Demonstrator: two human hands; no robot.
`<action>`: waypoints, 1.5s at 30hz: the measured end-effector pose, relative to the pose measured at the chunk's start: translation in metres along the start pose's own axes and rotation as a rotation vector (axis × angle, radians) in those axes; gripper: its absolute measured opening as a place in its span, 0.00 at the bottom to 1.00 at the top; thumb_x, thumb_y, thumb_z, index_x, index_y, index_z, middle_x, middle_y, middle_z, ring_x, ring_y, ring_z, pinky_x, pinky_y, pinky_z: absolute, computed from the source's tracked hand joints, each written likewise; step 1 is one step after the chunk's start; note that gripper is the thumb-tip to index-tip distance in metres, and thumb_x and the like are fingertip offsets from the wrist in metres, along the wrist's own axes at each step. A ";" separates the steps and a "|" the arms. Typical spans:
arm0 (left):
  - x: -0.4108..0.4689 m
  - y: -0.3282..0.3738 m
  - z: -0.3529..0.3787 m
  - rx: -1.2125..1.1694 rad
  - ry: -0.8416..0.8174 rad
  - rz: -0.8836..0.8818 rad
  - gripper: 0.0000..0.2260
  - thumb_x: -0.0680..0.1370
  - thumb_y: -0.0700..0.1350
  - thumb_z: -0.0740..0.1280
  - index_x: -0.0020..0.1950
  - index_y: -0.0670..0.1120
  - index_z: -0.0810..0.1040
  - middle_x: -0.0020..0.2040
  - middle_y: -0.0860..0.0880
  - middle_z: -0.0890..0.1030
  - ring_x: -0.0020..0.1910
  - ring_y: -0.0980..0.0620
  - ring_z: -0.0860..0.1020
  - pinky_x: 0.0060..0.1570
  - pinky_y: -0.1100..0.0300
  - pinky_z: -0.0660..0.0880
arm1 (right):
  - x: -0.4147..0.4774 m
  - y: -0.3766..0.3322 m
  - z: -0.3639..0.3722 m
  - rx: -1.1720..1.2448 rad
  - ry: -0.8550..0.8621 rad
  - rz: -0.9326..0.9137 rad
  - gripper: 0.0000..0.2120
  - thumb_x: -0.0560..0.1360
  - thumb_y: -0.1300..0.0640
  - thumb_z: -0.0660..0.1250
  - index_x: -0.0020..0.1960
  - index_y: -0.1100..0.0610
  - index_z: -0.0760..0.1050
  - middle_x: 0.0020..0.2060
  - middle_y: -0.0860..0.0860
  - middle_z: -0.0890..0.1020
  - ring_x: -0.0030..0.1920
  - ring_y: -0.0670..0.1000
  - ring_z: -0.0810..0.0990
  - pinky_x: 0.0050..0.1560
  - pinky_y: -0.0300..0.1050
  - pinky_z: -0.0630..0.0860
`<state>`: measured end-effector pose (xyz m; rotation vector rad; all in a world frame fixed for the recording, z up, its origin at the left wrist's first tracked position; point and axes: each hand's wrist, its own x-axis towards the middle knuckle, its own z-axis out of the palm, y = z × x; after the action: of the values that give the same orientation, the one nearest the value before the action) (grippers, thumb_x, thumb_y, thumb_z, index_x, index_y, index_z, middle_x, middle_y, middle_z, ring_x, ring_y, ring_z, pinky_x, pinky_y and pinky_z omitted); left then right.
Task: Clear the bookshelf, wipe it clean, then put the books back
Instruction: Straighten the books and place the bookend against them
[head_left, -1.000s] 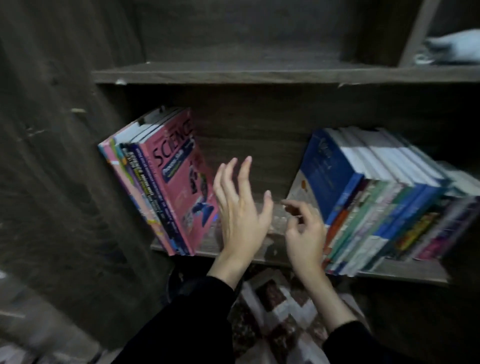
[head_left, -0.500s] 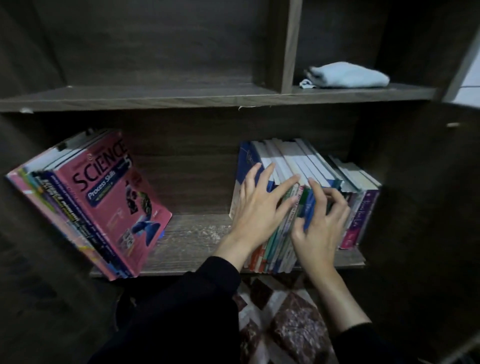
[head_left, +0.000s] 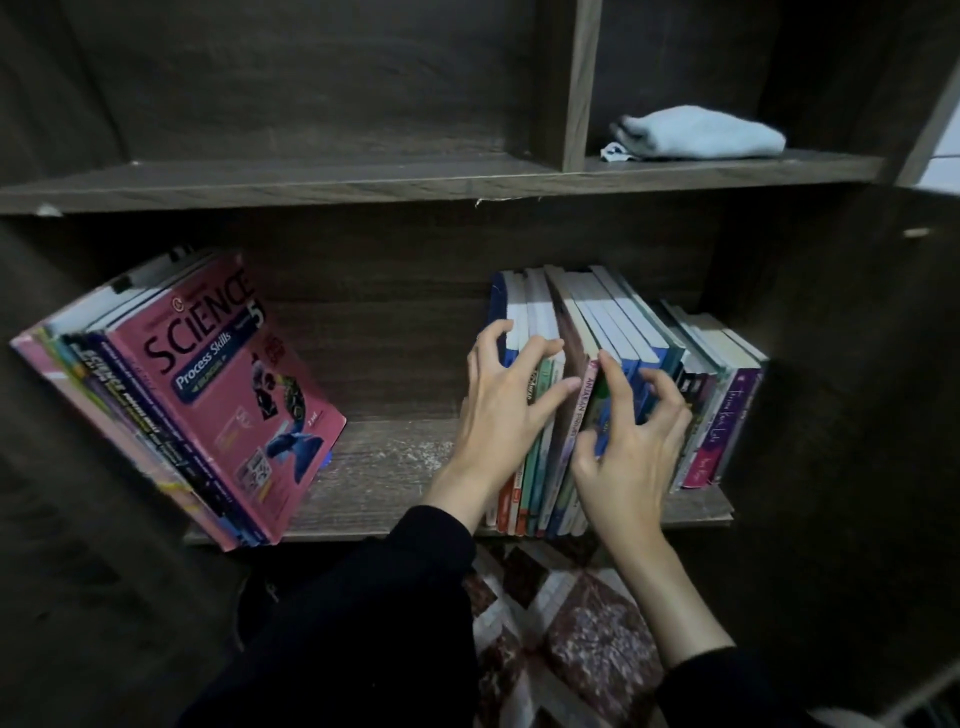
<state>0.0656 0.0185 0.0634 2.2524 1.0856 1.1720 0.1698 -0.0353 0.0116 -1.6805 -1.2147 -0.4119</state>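
With both hands spread unclosed on the upright books (head_left: 597, 364) at the shelf's (head_left: 379, 467) right, left hand (head_left: 501, 410) should brace while right hand (head_left: 631, 441), seemingly parting spines, pinches a thin batch.

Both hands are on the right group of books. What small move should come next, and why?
Probably close both hands around a few upright books and pull them out: the fingers are already parting the spines, and the dusty wooden shelf cannot be wiped until cleared.
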 end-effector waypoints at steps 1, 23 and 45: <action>0.000 0.001 -0.001 -0.015 0.014 -0.003 0.14 0.76 0.54 0.68 0.60 0.51 0.75 0.70 0.49 0.60 0.68 0.50 0.64 0.56 0.60 0.66 | 0.000 0.000 0.000 -0.002 0.006 0.007 0.34 0.68 0.65 0.68 0.71 0.50 0.64 0.65 0.53 0.60 0.66 0.56 0.61 0.64 0.58 0.68; -0.007 -0.046 -0.071 0.044 0.124 -0.267 0.34 0.75 0.50 0.68 0.78 0.53 0.55 0.37 0.46 0.78 0.35 0.53 0.73 0.45 0.51 0.75 | -0.074 -0.035 0.108 0.488 -0.664 0.363 0.48 0.70 0.62 0.73 0.75 0.37 0.46 0.57 0.45 0.79 0.51 0.44 0.78 0.43 0.23 0.65; -0.049 -0.136 -0.194 0.517 0.440 -0.182 0.28 0.75 0.54 0.71 0.70 0.46 0.68 0.66 0.43 0.75 0.39 0.47 0.81 0.43 0.57 0.79 | -0.114 -0.153 0.206 0.664 -0.969 0.128 0.54 0.69 0.52 0.76 0.74 0.34 0.38 0.67 0.52 0.74 0.62 0.48 0.75 0.63 0.36 0.68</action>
<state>-0.1723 0.0626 0.0654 2.2246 1.9106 1.4793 -0.0651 0.0824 -0.0875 -1.3339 -1.6428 0.9123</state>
